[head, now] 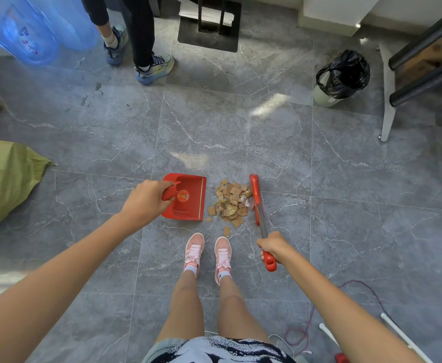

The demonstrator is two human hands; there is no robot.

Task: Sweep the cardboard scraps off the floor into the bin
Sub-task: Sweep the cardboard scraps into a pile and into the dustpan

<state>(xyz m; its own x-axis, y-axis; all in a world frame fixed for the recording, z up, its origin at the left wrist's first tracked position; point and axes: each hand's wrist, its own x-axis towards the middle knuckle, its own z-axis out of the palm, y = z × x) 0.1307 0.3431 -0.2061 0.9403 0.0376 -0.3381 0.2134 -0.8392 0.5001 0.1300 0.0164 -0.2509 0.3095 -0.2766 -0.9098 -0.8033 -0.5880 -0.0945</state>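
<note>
A pile of brown cardboard scraps [231,201] lies on the grey tiled floor just ahead of my pink shoes. A red dustpan [188,205] rests on the floor to the left of the pile, its mouth facing the scraps; my left hand [144,203] grips its handle. A red brush [256,199] stands against the pile's right side, and my right hand [273,248] is closed around its red handle. A pale bin lined with a black bag [341,77] stands at the far right, well away from the pile.
Another person's legs and sneakers [146,61] stand at the far left-centre, beside blue water jugs [28,30]. A green sack [5,182] lies at left. A chair with black rungs [419,64] sits beside the bin. Red cable [309,328] trails near right.
</note>
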